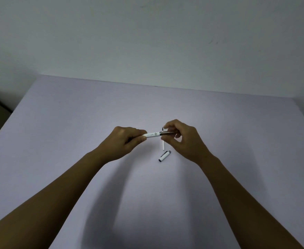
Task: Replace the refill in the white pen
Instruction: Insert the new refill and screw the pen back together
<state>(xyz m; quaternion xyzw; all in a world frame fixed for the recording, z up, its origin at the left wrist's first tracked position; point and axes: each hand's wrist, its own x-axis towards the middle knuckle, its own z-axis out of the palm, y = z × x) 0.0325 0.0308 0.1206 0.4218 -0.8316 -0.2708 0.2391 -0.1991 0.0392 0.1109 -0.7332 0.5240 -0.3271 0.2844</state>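
I hold the white pen (153, 134) level above the table, between both hands. My left hand (124, 141) grips the rear of its white barrel. My right hand (181, 139) pinches the grey grip section at the pen's front end with fingertips and thumb. Below the pen a thin white refill (163, 145) lies on the table, its far end hidden behind my right fingers. The pen's white cap (164, 156) with a grey end lies on the table just in front of the refill.
The pale lilac table (75, 123) reaches a white wall at the back. Its left edge drops off to a dark floor area, and its right corner sits at the far right.
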